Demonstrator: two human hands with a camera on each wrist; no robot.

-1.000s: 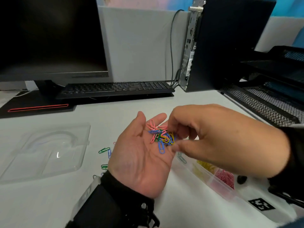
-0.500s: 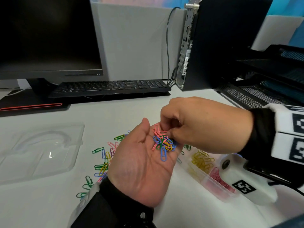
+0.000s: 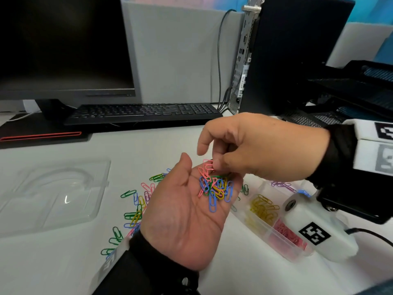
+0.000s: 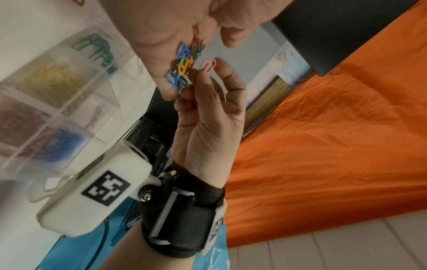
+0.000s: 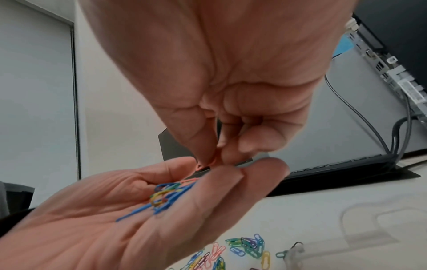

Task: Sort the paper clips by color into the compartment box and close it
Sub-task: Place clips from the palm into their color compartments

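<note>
While right hand (image 3: 255, 150) pinches one pink clip (image 3: 207, 165) off left hand's (image 3: 185, 211) flat, cupped pile (image 3: 215, 188), lift straight so tangled neighbours drop free.

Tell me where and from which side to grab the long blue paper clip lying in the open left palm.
Pinch the long blue paper clip at its rounded wrist-side end, coming from above with the right hand. That loop juts clear of the tangled clip pile on the left hand, so it should slide out cleanly.

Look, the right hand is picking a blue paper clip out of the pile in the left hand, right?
Not blue. The right hand pinches a pink paper clip over the pile in the left hand; the head view shows it.
</note>
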